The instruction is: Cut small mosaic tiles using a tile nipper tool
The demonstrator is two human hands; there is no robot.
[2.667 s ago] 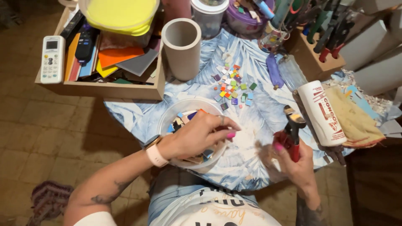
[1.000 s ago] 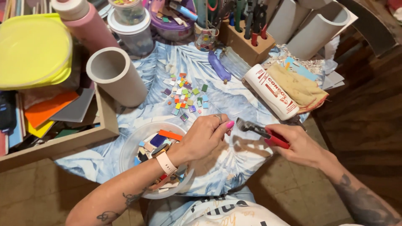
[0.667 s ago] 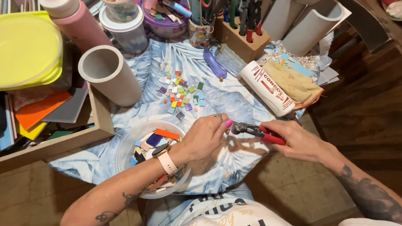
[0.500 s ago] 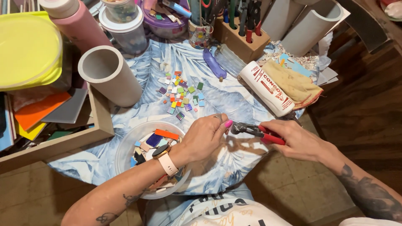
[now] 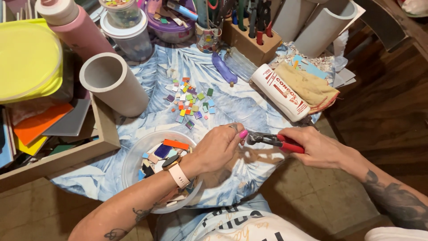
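Gripping the red-handled nippers (image 5: 274,141), my right hand (image 5: 318,147) keeps their long axis nearly level, head pointing left. My left hand (image 5: 218,149) pinches something small at their tip, over the table (image 5: 249,107) beside the bowl (image 5: 133,156).

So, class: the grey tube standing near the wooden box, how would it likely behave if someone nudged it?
The grey tube stands on end on a wrinkled cloth, so a push near its top could probably tip it. Its round wall suggests it would then roll. It is open and hollow, so it is likely light for its size.
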